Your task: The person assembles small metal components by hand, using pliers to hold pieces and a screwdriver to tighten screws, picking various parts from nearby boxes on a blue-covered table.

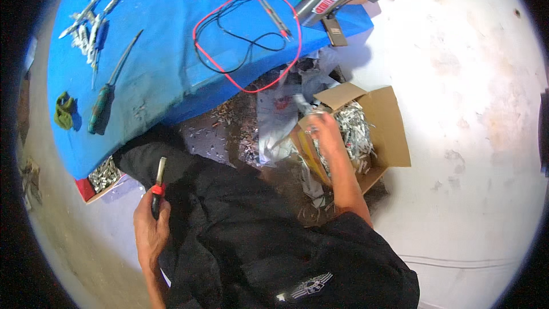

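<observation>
Reaching right hand (323,129) over cardboard box (394,131) rim, left hand (150,226) gripping pliers (158,186).

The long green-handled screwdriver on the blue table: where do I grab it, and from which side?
Grip the screwdriver by its thick green handle, the end near the table's front edge, probably from above. It lies flat with its thin shaft running away up the blue table. The handle has bare cloth around it, while loose metal parts crowd the far end.

Red-handled pliers (158,186) upright; open cardboard box (384,131) holds metal scrap (354,131).
</observation>
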